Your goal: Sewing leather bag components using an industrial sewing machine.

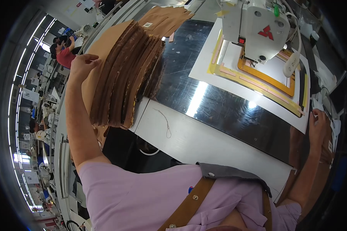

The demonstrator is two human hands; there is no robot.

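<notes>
Here at six o'clock a pale lilac shirt [142, 196] is creasing into soft folds! The short left sleeve [94, 171] is showing toward eight, the right sleeve [290, 215] is matching it toward half past four. A dark grey flap [235, 174] is lying over the chest between four and five, a brown strap [187, 206] is slanting near six, round metal snaps are shining, and a small blue-and-red bit [190, 189] is peeking out alongside. Left fingers [89, 57] at ten, right fingers [317, 112] at three: both are going bare!
</notes>
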